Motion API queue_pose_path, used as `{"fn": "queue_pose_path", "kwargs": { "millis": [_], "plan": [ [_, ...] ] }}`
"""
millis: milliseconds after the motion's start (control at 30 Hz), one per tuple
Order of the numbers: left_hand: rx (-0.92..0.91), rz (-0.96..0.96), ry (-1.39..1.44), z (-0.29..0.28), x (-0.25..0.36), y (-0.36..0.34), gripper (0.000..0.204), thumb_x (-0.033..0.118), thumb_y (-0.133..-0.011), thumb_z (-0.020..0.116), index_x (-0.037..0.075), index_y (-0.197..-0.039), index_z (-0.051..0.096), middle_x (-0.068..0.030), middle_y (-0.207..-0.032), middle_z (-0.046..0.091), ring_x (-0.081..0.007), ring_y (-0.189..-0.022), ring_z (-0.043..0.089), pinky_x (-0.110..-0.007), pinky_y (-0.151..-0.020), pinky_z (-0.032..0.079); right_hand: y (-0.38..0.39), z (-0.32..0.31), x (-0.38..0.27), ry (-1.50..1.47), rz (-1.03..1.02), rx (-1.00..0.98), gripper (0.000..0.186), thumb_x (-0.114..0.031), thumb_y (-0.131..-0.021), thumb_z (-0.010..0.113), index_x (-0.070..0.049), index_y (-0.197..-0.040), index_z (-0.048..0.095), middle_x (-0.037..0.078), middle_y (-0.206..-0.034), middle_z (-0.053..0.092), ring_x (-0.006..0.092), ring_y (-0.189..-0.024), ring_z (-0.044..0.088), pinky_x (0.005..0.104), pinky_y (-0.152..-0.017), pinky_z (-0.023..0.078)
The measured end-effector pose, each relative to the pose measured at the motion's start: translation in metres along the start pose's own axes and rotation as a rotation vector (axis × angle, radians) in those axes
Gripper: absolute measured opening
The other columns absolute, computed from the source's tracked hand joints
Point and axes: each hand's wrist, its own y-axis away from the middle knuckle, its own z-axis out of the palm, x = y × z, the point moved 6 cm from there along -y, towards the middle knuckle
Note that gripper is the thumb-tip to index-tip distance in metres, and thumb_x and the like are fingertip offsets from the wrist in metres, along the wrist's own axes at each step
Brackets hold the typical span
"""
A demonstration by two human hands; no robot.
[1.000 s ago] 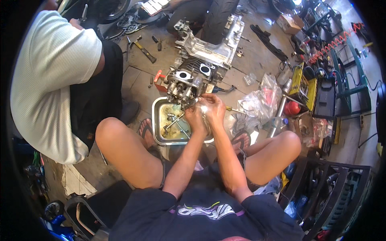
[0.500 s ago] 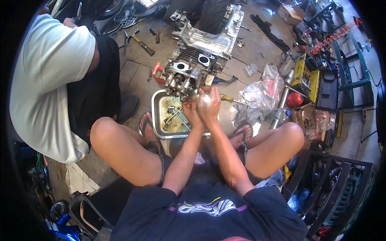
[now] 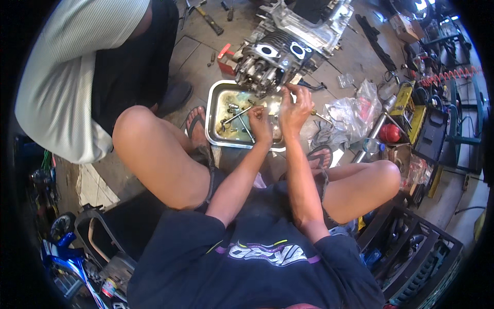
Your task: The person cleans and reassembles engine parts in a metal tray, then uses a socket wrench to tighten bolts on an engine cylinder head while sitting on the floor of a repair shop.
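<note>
A motorcycle engine (image 3: 275, 54) with finned cylinder and exposed valve gear stands beyond a metal tray (image 3: 210, 135). My right hand (image 3: 297, 109) reaches up to the near right corner of the cylinder head, its fingertips pinched there; whatever lies between them is too small to name. Over the tray's right half is my left hand (image 3: 261, 126), fingers curled closed, and anything inside them is hidden. Beside that hand, a long thin metal tool (image 3: 245, 127) and several small metal parts (image 3: 234, 109) lie in the tray's shallow brownish liquid.
To the left sits a person in a pale shirt (image 3: 56, 98). A red box (image 3: 225, 59) is beside the engine, with a hammer (image 3: 208, 21) farther off. On the right are a screwdriver (image 3: 322, 117), plastic bags (image 3: 355, 108), a yellow toolbox (image 3: 404, 103) and a metal rack (image 3: 411, 242).
My hands were together at the engine's near right corner; now they are apart. The left has come down over the tray, while the right stays by the cylinder head. The whole view has shifted.
</note>
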Motion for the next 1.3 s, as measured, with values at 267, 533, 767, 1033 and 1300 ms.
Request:
{"fn": "queue_pose_path", "kwargs": {
  "millis": [267, 533, 767, 1033, 1300],
  "plan": [
    [0.202, 0.047, -0.363, -0.052, -0.024, -0.021, 0.016, 0.007, -0.082, 0.067, 0.003, -0.095, 0.058, -0.0091, -0.083, 0.06, -0.0217, -0.075, 0.058, -0.035, -0.074, 0.048, 0.014, 0.02, 0.023, -0.122, 0.237, -0.057, 0.011, -0.016, -0.084, 0.071, -0.008, -0.089, 0.066, 0.007, -0.096, 0.062, 0.0272, -0.098, 0.056, 0.0449, -0.086, 0.036],
    [0.364, 0.019, -0.795, -0.11, -0.045, -0.04, 0.021, 0.002, -0.076, 0.061, -0.004, -0.095, 0.054, -0.0211, -0.102, 0.054, -0.036, -0.099, 0.054, -0.043, -0.089, 0.044, 0.001, 0.0, -0.008, 0.051, -0.015, 0.014, 0.011, -0.017, -0.084, 0.07, -0.009, -0.089, 0.065, 0.006, -0.095, 0.06, 0.0279, -0.097, 0.055, 0.0447, -0.087, 0.035],
    [0.293, -0.169, -0.861, -0.105, -0.056, -0.044, 0.023, 0.006, -0.079, 0.06, -0.002, -0.099, 0.052, -0.0226, -0.105, 0.054, -0.0388, -0.104, 0.053, -0.046, -0.092, 0.042, 0.012, 0.017, 0.015, -0.047, 0.178, -0.025, 0.012, -0.019, -0.084, 0.071, -0.01, -0.089, 0.065, 0.006, -0.095, 0.06, 0.0264, -0.095, 0.056, 0.0433, -0.087, 0.035],
    [0.229, -0.042, -0.932, -0.096, -0.053, -0.042, 0.027, 0.007, -0.08, 0.062, -0.003, -0.102, 0.051, -0.0238, -0.107, 0.052, -0.0388, -0.104, 0.053, -0.046, -0.093, 0.043, 0.001, 0.001, -0.005, 0.111, -0.03, 0.044, 0.011, -0.017, -0.083, 0.071, -0.011, -0.091, 0.068, 0.005, -0.096, 0.061, 0.0249, -0.098, 0.055, 0.0423, -0.087, 0.033],
    [0.222, 0.032, -0.981, -0.094, -0.045, -0.041, 0.024, 0.005, -0.08, 0.061, -0.004, -0.1, 0.053, -0.0236, -0.106, 0.052, -0.0387, -0.1, 0.054, -0.045, -0.092, 0.044, 0.014, 0.016, 0.014, -0.096, 0.276, -0.007, 0.015, -0.015, -0.087, 0.064, -0.002, -0.095, 0.063, 0.012, -0.095, 0.06, 0.0309, -0.091, 0.056, 0.0438, -0.082, 0.042]
  ]
}}
